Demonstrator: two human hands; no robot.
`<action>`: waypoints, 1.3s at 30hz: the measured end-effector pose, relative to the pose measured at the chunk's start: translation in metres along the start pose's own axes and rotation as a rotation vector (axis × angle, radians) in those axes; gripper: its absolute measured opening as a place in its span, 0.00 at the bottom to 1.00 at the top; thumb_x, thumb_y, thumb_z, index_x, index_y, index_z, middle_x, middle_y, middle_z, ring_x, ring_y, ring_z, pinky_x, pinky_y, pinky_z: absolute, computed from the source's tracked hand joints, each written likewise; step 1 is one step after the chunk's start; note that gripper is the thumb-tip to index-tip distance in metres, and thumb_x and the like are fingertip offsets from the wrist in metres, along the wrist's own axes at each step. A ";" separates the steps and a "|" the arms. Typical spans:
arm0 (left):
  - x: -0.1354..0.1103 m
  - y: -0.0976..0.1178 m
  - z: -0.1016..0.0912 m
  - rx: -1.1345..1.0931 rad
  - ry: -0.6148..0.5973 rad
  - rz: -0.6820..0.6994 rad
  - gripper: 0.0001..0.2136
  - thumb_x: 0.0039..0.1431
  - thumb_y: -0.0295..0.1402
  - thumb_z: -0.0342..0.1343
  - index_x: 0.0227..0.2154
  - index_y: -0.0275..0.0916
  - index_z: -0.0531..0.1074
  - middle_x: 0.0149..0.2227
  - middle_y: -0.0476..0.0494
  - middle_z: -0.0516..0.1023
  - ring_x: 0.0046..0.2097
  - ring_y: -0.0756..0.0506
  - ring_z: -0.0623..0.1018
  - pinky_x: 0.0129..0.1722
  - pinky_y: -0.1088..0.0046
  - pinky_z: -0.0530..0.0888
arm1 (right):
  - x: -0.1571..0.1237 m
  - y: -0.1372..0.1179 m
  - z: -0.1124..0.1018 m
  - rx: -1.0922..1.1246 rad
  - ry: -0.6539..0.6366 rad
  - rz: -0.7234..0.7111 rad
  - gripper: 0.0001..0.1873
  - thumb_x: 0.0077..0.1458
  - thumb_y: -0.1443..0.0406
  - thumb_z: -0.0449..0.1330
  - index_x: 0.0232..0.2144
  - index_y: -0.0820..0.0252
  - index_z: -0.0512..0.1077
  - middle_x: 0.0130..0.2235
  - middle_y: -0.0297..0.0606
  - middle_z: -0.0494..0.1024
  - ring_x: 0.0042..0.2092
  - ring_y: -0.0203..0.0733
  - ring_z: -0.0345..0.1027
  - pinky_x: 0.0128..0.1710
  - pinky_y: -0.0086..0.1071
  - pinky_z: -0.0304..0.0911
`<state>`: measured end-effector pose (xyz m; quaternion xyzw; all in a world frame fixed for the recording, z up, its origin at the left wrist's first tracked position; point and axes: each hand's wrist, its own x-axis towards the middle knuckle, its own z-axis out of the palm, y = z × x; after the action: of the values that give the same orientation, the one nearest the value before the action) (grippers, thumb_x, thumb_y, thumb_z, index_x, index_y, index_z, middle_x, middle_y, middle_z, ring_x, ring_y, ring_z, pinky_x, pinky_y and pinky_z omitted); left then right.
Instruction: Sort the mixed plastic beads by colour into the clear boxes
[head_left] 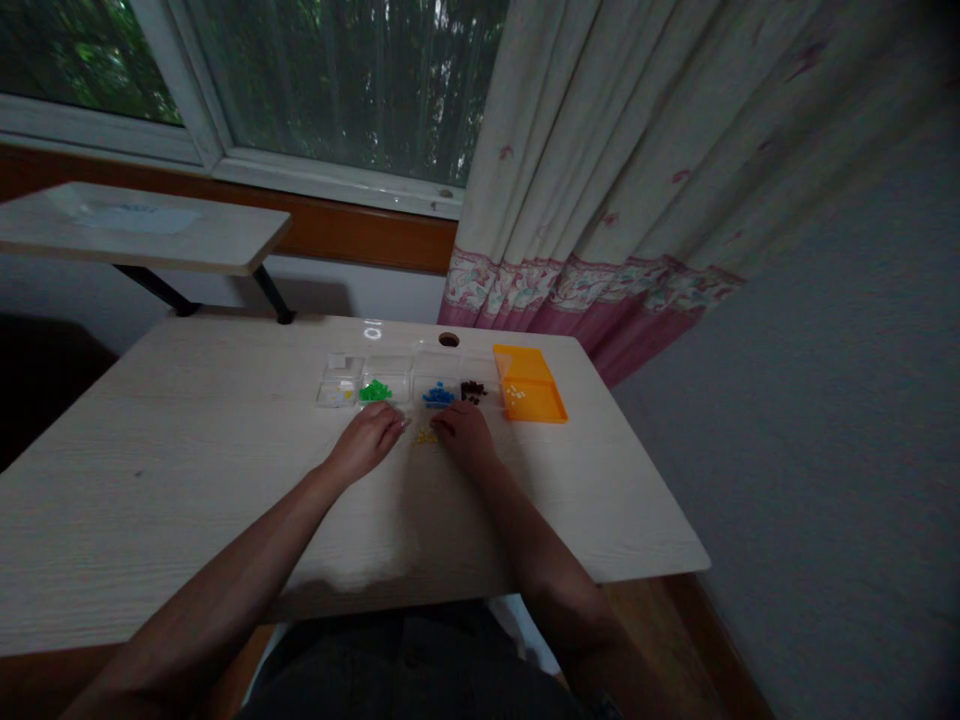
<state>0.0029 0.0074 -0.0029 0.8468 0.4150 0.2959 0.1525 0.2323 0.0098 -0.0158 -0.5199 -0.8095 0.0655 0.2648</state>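
So here's where things stand. There's a row of clear plastic boxes (386,366) near the far edge of the tabletop (187,480), and the colors look mostly separated: green pieces (375,390), then blue pieces (439,395), then brown pieces (472,391), each lot in its own box. White pieces (515,393) show at the left side of the orange box (538,370), over toward the right edge. The leftmost clear box has a few yellowish bits (345,392) in it (pretty tiny, so don't quote me).

What's left, I'd say, is the little scatter of yellow pieces (424,437) — loose on the tabletop, on the near-edge side of the row, between the two hands. Left hand (373,436) has its fingers curled together with something small and pale at the tips; right hand (459,430) is bent down right by the yellow ones — can't tell whether either one's actually gripping anything.
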 end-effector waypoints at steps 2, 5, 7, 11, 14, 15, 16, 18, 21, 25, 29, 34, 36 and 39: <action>0.000 -0.001 0.000 0.005 0.004 -0.005 0.13 0.69 0.37 0.45 0.33 0.38 0.71 0.34 0.42 0.71 0.40 0.43 0.72 0.42 0.66 0.70 | 0.000 -0.001 0.000 0.002 -0.001 -0.002 0.07 0.59 0.65 0.61 0.33 0.58 0.80 0.35 0.41 0.78 0.40 0.43 0.70 0.44 0.36 0.63; -0.001 -0.002 0.000 0.008 0.009 0.008 0.14 0.69 0.37 0.45 0.32 0.37 0.70 0.33 0.41 0.71 0.40 0.43 0.72 0.41 0.66 0.69 | 0.000 -0.001 -0.001 0.054 0.011 0.017 0.07 0.58 0.66 0.60 0.33 0.58 0.79 0.35 0.40 0.78 0.40 0.42 0.70 0.44 0.35 0.64; -0.001 -0.002 0.000 0.014 0.007 0.018 0.14 0.69 0.37 0.45 0.31 0.37 0.70 0.33 0.41 0.71 0.40 0.43 0.71 0.41 0.66 0.69 | 0.000 0.000 -0.002 0.114 0.042 0.053 0.08 0.59 0.66 0.60 0.33 0.58 0.79 0.35 0.40 0.79 0.40 0.43 0.70 0.44 0.35 0.64; 0.000 -0.002 -0.002 0.038 -0.005 0.015 0.15 0.70 0.36 0.44 0.31 0.37 0.70 0.33 0.41 0.71 0.39 0.42 0.71 0.41 0.65 0.69 | -0.001 0.004 -0.005 0.221 0.140 0.139 0.09 0.59 0.64 0.57 0.36 0.56 0.78 0.37 0.40 0.79 0.43 0.43 0.71 0.47 0.37 0.65; 0.001 -0.001 -0.003 0.041 0.006 0.002 0.14 0.70 0.35 0.44 0.31 0.37 0.71 0.33 0.41 0.71 0.39 0.42 0.71 0.41 0.65 0.69 | -0.001 0.005 -0.008 0.290 0.195 0.192 0.10 0.59 0.62 0.56 0.37 0.56 0.77 0.37 0.39 0.80 0.41 0.42 0.72 0.46 0.36 0.66; 0.001 0.000 -0.003 0.036 0.009 0.000 0.14 0.69 0.35 0.44 0.32 0.37 0.71 0.33 0.41 0.71 0.40 0.42 0.71 0.41 0.65 0.69 | -0.001 0.004 -0.010 0.311 0.204 0.202 0.10 0.58 0.62 0.56 0.37 0.56 0.77 0.37 0.39 0.80 0.40 0.41 0.73 0.45 0.36 0.67; 0.000 0.000 -0.004 0.028 0.010 -0.003 0.14 0.69 0.35 0.44 0.32 0.37 0.71 0.33 0.41 0.71 0.40 0.42 0.71 0.42 0.65 0.69 | -0.001 0.004 -0.011 0.330 0.210 0.208 0.10 0.58 0.61 0.56 0.37 0.56 0.76 0.36 0.38 0.80 0.39 0.41 0.73 0.44 0.35 0.67; 0.000 0.000 -0.004 0.007 0.009 -0.007 0.13 0.69 0.35 0.45 0.33 0.37 0.72 0.34 0.41 0.72 0.40 0.42 0.71 0.42 0.65 0.70 | -0.002 0.003 -0.013 0.351 0.223 0.207 0.10 0.58 0.60 0.55 0.37 0.56 0.76 0.35 0.37 0.79 0.38 0.40 0.73 0.43 0.34 0.67; 0.000 0.000 -0.003 -0.020 0.023 -0.014 0.12 0.68 0.35 0.47 0.35 0.37 0.72 0.35 0.41 0.72 0.41 0.42 0.72 0.43 0.65 0.70 | -0.001 0.003 -0.013 0.355 0.235 0.184 0.10 0.57 0.61 0.56 0.35 0.57 0.76 0.35 0.38 0.79 0.38 0.40 0.73 0.43 0.34 0.67; 0.002 -0.001 0.002 -0.037 0.043 -0.022 0.12 0.68 0.36 0.48 0.35 0.37 0.74 0.35 0.41 0.73 0.41 0.42 0.73 0.43 0.65 0.71 | -0.001 0.006 -0.008 0.328 0.226 0.177 0.09 0.56 0.62 0.57 0.34 0.57 0.77 0.34 0.38 0.80 0.39 0.41 0.73 0.44 0.35 0.68; 0.007 -0.002 0.010 -0.011 0.024 -0.007 0.12 0.67 0.36 0.49 0.36 0.38 0.75 0.34 0.41 0.74 0.41 0.42 0.73 0.43 0.64 0.71 | 0.000 0.002 -0.004 0.321 0.154 0.198 0.08 0.56 0.63 0.58 0.33 0.54 0.78 0.34 0.36 0.81 0.38 0.41 0.74 0.43 0.35 0.68; 0.007 -0.007 0.016 0.007 -0.007 0.036 0.13 0.67 0.35 0.48 0.36 0.39 0.77 0.35 0.41 0.75 0.42 0.42 0.74 0.44 0.65 0.71 | 0.002 -0.005 -0.003 0.228 0.087 0.163 0.06 0.56 0.62 0.62 0.32 0.53 0.80 0.33 0.37 0.81 0.37 0.42 0.73 0.43 0.36 0.66; 0.006 -0.008 0.016 -0.005 0.000 0.033 0.13 0.68 0.36 0.48 0.37 0.39 0.77 0.36 0.40 0.76 0.43 0.43 0.74 0.45 0.65 0.72 | 0.001 -0.004 -0.001 0.194 0.076 0.149 0.07 0.57 0.61 0.62 0.32 0.53 0.80 0.33 0.37 0.81 0.37 0.42 0.73 0.43 0.36 0.65; 0.005 -0.007 0.014 -0.028 0.010 0.037 0.13 0.68 0.35 0.47 0.39 0.39 0.77 0.37 0.40 0.76 0.43 0.43 0.74 0.45 0.65 0.72 | 0.002 0.003 -0.003 0.150 0.116 0.146 0.09 0.59 0.60 0.59 0.32 0.52 0.79 0.33 0.37 0.81 0.38 0.43 0.72 0.43 0.36 0.64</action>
<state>0.0098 0.0157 -0.0159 0.8506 0.3959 0.3085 0.1566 0.2357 0.0121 -0.0135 -0.5590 -0.7457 0.1148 0.3439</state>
